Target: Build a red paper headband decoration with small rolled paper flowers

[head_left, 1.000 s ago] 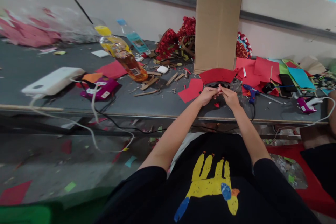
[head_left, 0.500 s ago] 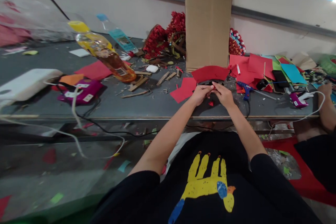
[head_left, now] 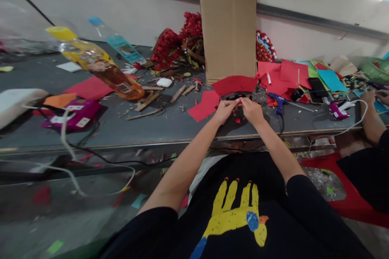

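Observation:
My left hand (head_left: 225, 110) and my right hand (head_left: 251, 111) meet at the fingertips above the near part of the table. Both are closed in a pinch on a small piece of red paper (head_left: 240, 100), mostly hidden by the fingers. Just beyond them a curved red paper strip (head_left: 234, 84) stands on a dark base, partly covered by my hands. A tiny red scrap (head_left: 237, 120) lies below my fingertips. Left of my left hand is a cut sheet of red paper (head_left: 204, 106). A blue glue gun (head_left: 278, 103) rests to the right of my right hand.
A tall cardboard piece (head_left: 229, 24) stands behind the strip. Leaning bottles (head_left: 103, 68), wood scraps (head_left: 148, 101) and a purple power strip (head_left: 74, 114) are on the left. Coloured papers (head_left: 293, 72) and another person's hand (head_left: 368, 98) are on the right.
The view has swung slightly to the right, so things appear further left. My hands keep their pinch over the same spot, with fingers shifted slightly. The other person's second hand now shows.

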The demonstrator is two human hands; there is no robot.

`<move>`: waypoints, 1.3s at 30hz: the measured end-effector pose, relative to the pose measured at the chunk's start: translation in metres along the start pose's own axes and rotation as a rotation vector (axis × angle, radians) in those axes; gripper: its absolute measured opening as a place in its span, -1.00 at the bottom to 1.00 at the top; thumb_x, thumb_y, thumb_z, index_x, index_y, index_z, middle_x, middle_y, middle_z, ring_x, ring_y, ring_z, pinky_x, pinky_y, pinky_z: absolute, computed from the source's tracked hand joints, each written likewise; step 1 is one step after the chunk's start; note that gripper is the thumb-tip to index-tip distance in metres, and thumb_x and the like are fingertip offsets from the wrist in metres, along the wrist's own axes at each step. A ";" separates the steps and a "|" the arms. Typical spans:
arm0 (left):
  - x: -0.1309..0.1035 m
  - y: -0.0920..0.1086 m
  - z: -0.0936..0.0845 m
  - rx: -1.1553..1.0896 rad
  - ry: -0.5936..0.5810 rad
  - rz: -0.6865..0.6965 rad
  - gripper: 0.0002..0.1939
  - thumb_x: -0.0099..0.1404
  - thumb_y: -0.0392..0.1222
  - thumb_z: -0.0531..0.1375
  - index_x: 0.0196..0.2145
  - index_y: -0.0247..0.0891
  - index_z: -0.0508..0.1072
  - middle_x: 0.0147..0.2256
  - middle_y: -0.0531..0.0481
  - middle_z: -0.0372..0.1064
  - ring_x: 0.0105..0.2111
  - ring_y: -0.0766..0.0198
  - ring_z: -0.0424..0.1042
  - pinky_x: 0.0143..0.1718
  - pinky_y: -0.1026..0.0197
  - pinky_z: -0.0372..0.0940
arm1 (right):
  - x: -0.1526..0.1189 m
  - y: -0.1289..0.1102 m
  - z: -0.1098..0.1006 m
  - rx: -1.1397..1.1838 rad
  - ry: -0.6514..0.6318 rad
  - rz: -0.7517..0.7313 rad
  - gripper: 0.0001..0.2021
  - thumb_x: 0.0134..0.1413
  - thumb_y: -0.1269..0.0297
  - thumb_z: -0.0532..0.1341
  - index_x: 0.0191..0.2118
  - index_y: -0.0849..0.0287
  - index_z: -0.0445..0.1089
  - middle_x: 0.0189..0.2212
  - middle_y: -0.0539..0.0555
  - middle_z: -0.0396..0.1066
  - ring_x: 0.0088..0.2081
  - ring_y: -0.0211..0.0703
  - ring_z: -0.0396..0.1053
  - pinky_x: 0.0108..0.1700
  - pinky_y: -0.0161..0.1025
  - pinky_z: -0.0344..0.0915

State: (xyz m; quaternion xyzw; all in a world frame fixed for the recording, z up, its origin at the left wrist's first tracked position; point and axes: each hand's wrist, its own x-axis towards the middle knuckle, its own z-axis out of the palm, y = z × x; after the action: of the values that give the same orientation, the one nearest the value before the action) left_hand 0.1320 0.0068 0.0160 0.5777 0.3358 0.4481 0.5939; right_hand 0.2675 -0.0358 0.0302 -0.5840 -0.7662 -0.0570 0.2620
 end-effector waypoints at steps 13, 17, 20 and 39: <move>-0.007 0.001 -0.005 0.043 -0.152 -0.108 -0.37 -0.02 0.42 0.17 -0.56 -0.31 0.41 -0.61 -0.04 0.32 -0.63 0.34 0.28 -0.60 0.27 0.23 | -0.002 -0.006 -0.001 0.024 -0.012 0.010 -0.75 0.24 0.34 0.03 -0.09 0.19 0.41 -0.21 0.16 0.45 -0.14 -0.14 0.41 -0.12 -0.29 0.30; -0.005 0.002 -0.006 -0.037 -0.062 -0.125 -0.40 -0.11 0.39 0.25 -0.58 -0.30 0.39 -0.63 0.01 0.29 -0.64 0.34 0.27 -0.63 0.29 0.22 | -0.001 -0.005 0.001 0.099 0.008 -0.082 -0.67 0.25 0.39 0.00 0.06 0.16 0.35 -0.10 0.14 0.41 -0.03 -0.18 0.36 0.02 -0.30 0.27; -0.003 0.004 -0.007 -0.040 0.024 -0.102 -0.46 -0.16 0.29 0.31 -0.56 -0.30 0.40 -0.63 0.04 0.31 -0.63 0.35 0.26 -0.63 0.30 0.21 | 0.000 -0.006 0.002 0.182 0.038 -0.070 -0.64 0.26 0.37 -0.02 0.11 0.11 0.32 -0.01 0.12 0.35 0.04 -0.18 0.31 0.10 -0.29 0.24; -0.010 0.002 -0.004 0.870 -0.218 0.414 -0.64 0.30 -0.08 0.00 -0.16 -0.33 0.47 -0.18 -0.19 0.41 -0.12 0.11 0.38 0.00 0.07 0.24 | -0.042 0.037 -0.036 0.209 -0.217 0.139 -0.83 0.07 0.35 0.25 -0.18 0.17 0.47 -0.20 0.13 0.46 -0.14 -0.12 0.41 -0.07 -0.20 0.31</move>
State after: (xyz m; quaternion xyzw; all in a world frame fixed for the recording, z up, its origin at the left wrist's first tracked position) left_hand 0.1245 -0.0007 0.0164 0.8703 0.3057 0.3118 0.2279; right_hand 0.3219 -0.0750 0.0333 -0.6079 -0.7495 0.1045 0.2405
